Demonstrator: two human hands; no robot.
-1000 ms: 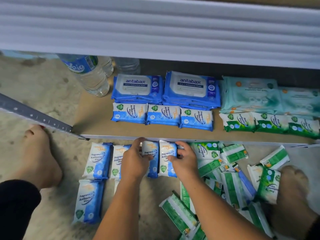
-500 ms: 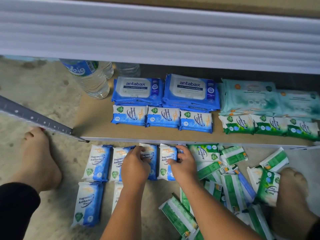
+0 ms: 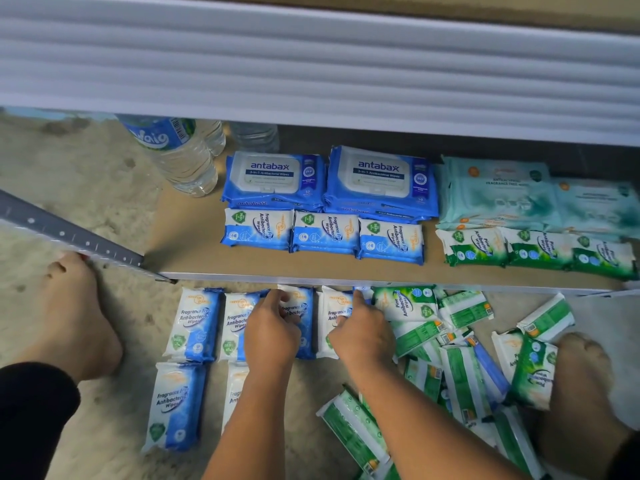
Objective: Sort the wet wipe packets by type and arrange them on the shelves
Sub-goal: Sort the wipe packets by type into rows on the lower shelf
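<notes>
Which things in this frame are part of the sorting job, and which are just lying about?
Job: left hand and right hand, each gripping one of the blue Fragrance Free packets; green Pine packets; antabax packs; teal packs; shelf board.
Lying about: water bottles; grey perforated rail.

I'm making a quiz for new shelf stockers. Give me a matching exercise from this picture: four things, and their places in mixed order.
Things
1. water bottle
2. antabax packs
3. teal packs
4. loose green pine packets

Places
A. heaped on the floor, right
B. shelf back, right end
C. left of all shelved wipes
D. shelf back, behind blue fragrance-free packets

Pairs: 1-C, 2-D, 3-B, 4-A
</notes>
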